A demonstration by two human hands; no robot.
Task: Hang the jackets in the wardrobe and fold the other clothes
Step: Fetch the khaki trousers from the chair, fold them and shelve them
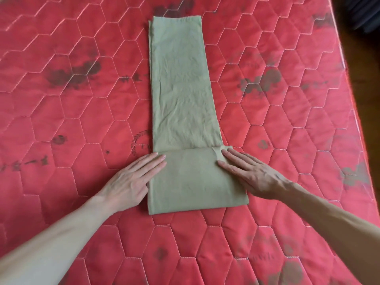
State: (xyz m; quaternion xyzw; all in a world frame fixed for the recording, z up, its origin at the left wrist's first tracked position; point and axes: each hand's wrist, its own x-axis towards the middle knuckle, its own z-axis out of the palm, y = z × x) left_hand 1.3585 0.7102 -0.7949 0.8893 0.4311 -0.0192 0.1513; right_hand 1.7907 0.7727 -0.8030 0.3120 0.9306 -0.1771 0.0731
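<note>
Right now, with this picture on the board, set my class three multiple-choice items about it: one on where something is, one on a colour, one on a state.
1. Where does the olive-green garment lie?
A. On a wooden chair
B. On the red quilted mattress
C. Inside a wardrobe

2. What colour is the stitching that marks the hexagons on the mattress?
A. Black
B. Blue
C. Pale, near white

3. How do the left hand and the right hand stand?
A. Both flat, fingers straight, at the sides of the folded near end
B. Both lifting the garment into the air
C. One holds a hanger

Answers:
1 B: red quilting surrounds the cloth on every side.
2 C: the seam lines show light against the red.
3 A: the near end is doubled over the strip, and the straight fingers rest along its left and right edges.
</note>
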